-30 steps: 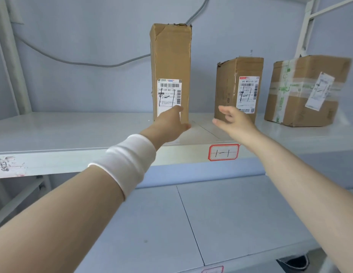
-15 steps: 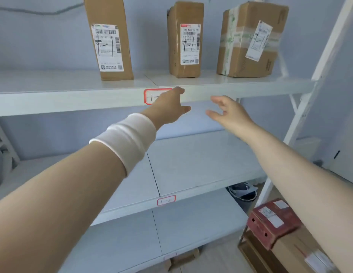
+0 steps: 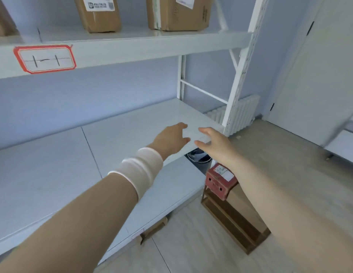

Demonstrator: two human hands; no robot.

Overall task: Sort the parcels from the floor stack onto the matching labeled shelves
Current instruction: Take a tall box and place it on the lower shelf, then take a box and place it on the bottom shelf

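both hands are held out empty before the middle shelf (image 3: 122, 131). the left hand (image 3: 171, 140) and right hand (image 3: 216, 145) are just beside each other, fingers loose and spread, nothing gripped. the fetching step is judged to be in hand. the red parcel (image 3: 221, 180) is seen atop the floor stack (image 3: 236, 221), at six o'clock of the right hand. brown parcels (image 3: 98, 14) are already stood on the top shelf (image 3: 132, 46), at twelve o'clock, above label 1-1 (image 3: 44, 59). next, a reach down is called for and a two-handed grip on the red parcel's sides. its label must then be read so a shelf can be matched.
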